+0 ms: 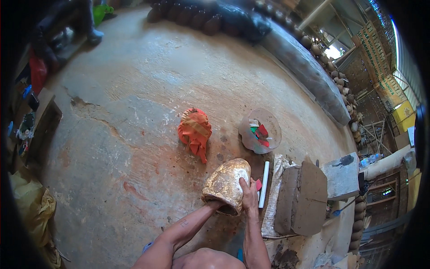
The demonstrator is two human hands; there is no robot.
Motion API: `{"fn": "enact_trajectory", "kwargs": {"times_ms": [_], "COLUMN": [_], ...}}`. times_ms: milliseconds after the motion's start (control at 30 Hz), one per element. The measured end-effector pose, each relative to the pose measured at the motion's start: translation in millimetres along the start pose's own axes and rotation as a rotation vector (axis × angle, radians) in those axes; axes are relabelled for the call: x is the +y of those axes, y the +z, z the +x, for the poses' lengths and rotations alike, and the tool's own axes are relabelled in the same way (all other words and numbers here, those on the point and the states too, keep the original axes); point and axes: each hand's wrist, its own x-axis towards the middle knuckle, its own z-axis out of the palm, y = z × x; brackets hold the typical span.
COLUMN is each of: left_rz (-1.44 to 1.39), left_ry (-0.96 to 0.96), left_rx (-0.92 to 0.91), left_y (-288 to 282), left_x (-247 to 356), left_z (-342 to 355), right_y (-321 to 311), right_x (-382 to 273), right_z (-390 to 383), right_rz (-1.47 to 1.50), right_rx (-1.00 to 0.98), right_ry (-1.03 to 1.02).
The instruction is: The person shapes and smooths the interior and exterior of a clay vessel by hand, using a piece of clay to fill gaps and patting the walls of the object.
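Observation:
A rounded clay pot (227, 181), mottled brown and cream, lies tilted in front of me with its mouth toward my body. My left hand (217, 204) reaches into that mouth, so its fingers are hidden inside. Against the pot's right side rests my right hand (249, 193), thumb on the pale patch of the wall. A small red piece (259, 184) shows at its closed fingers; its kind is unclear. Just to the right, two white tubes (264, 181) lie on the floor.
Ahead stand an orange cloth-wrapped bundle (195, 130) and a translucent tub (270, 121) with red and green pieces. Brown clay slabs (309, 197) lie on a white sack (271, 224) at right, beside a grey block (340, 175). Another person's leg (92, 27) shows at far left.

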Motion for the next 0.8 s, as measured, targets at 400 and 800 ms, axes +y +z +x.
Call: {"fn": "enact_trajectory", "kwargs": {"times_ms": [400, 800], "left_rz": [-0.014, 0.0], "left_ry": [0.007, 0.018], "left_rx": [0.012, 0.005], "left_y": [-6.9, -0.2], "left_x": [-16.2, -1.8], "left_z": [5.9, 10.5], "right_y": [0.4, 1.3], "right_x": [-2.7, 6.9], "right_z": [-2.6, 6.3], "right_rz": [-0.014, 0.03], "right_rx": [0.005, 0.036], "right_ry": [0.021, -0.023]}}
